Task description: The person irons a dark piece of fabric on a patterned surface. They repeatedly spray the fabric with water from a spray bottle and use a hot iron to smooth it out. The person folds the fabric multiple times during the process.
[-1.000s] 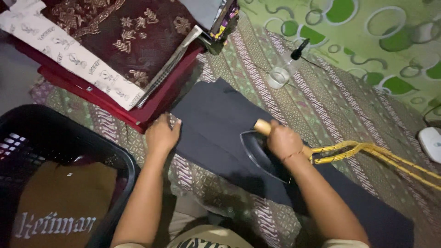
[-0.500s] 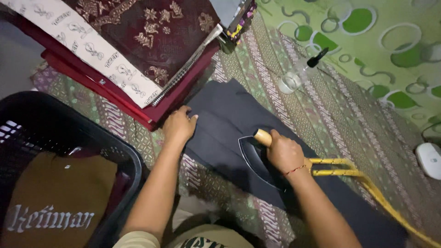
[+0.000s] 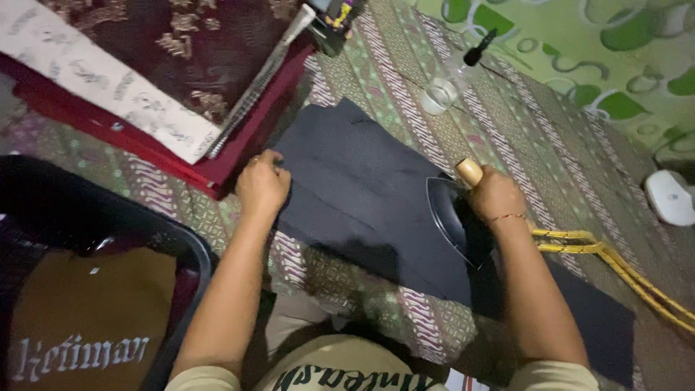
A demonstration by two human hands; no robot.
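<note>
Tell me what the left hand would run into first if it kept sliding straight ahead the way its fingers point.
The left hand rests on the edge of the dark cloth, fingers pointing up-frame. Straight on, it would probably first meet the red edge of the stacked folded fabrics, though depth is unclear.

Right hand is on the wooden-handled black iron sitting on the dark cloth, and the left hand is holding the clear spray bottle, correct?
Not quite. In the head view the left hand presses the edge of the dark cloth; the clear spray bottle lies untouched beyond it. The right hand does grip the wooden-handled black iron on the cloth.
</note>
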